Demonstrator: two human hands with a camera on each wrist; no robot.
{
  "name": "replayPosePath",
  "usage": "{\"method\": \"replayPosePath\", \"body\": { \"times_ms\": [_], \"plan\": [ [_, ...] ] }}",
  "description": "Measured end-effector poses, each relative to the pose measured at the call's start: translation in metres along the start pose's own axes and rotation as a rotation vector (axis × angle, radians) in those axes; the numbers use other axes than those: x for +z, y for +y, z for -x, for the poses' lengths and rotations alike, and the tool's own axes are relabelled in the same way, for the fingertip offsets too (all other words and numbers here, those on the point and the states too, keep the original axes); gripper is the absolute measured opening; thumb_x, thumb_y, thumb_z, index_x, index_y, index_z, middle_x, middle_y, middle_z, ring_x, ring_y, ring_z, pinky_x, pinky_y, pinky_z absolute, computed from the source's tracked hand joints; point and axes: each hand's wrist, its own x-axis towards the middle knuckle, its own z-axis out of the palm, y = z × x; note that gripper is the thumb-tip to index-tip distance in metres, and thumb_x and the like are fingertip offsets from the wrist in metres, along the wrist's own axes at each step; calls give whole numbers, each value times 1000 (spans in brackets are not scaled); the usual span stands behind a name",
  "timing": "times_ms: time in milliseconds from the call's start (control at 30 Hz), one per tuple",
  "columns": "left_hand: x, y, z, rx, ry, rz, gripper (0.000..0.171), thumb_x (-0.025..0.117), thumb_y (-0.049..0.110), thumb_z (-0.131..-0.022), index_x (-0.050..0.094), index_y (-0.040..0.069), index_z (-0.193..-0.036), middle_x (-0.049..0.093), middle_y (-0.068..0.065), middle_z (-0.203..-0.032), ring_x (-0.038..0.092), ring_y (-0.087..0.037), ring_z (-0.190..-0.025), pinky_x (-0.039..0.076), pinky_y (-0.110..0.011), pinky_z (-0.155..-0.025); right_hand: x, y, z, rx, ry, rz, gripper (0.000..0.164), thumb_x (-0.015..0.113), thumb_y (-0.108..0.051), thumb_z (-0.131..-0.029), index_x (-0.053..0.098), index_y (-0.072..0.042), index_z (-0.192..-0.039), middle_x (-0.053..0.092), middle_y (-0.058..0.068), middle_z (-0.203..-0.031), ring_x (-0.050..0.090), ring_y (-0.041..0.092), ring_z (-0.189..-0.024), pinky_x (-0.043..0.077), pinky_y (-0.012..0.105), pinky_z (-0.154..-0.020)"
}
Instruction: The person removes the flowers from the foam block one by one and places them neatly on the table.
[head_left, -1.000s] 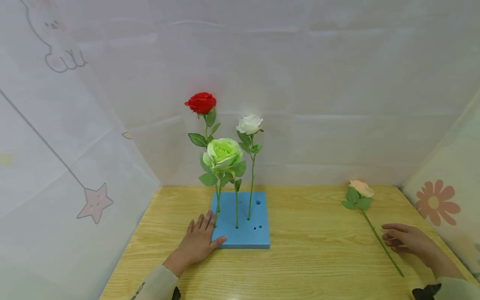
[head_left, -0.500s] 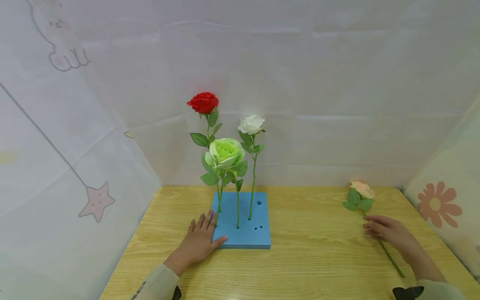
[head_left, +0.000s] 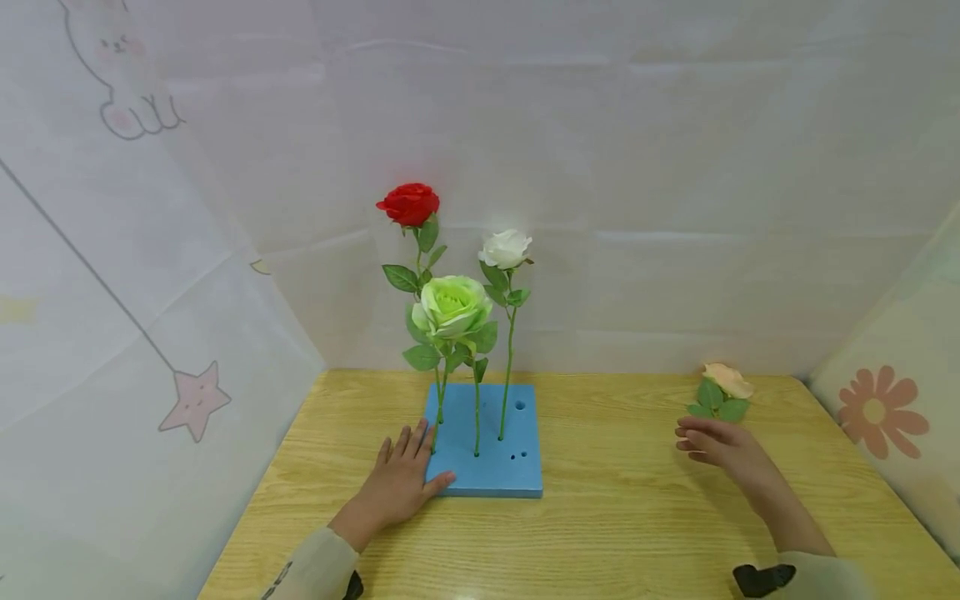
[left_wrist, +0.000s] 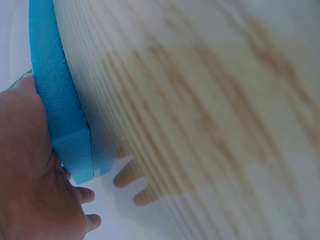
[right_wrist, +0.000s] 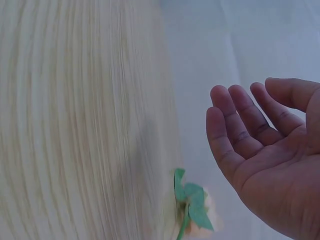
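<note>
Hidden from me: the right hand (head_left: 722, 448) and forearm (head_left: 787, 518) cover the stem (right_wrist: 184, 222) in my head view; my right wrist view cuts it off at the bottom.
Right hand: fingers parted, loosely curved, raised just beside the leaves.
Left hand (head_left: 393, 482): fingers spread, touching the left side of the blue block (head_left: 487, 477), thumb on it.
Peach rose (head_left: 727, 381): pale bloom, green leaves, lying at the wooden table's (head_left: 615, 475) far right.

Matt, foam-like blue block (head_left: 491, 480) on smooth, wood-grained tabletop (head_left: 607, 508)
</note>
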Motion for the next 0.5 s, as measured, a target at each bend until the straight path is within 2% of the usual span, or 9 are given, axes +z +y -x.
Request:
{"method": "replayPosePath", "body": {
  "times_ms": [233, 400, 500],
  "plan": [
    [-1, 1, 0, -5, -6, -8, 93, 32, 74, -99, 14, 11, -164, 8, -13, -170, 12, -43, -154, 12, -69, -118, 29, -8, -13, -45, 17, -33, 48, 56, -28, -107, 53, 6, -141, 68, -5, -123, 70, 12, -107, 57, 33, -92],
    [-2, 1, 0, -4, -10, -9, 94, 31, 75, -98, 13, 10, -164, 7, -13, -170, 12, -43, -154, 12, -69, -118, 48, -16, -22, -46, 18, -52, 48, 58, -30, -105, 55, 2, -140, 63, 13, -133, 69, 14, -109, 55, 41, -96],
    [-2, 1, 1, 3, -7, -5, 94, 33, 74, -98, 13, 10, -164, 8, -14, -170, 13, -44, -153, 12, -69, -117, 58, -21, -28, -44, 12, -66, 48, 59, -32, -104, 56, 0, -139, 61, 18, -135, 69, 16, -110, 54, 42, -97]
  ]
}}
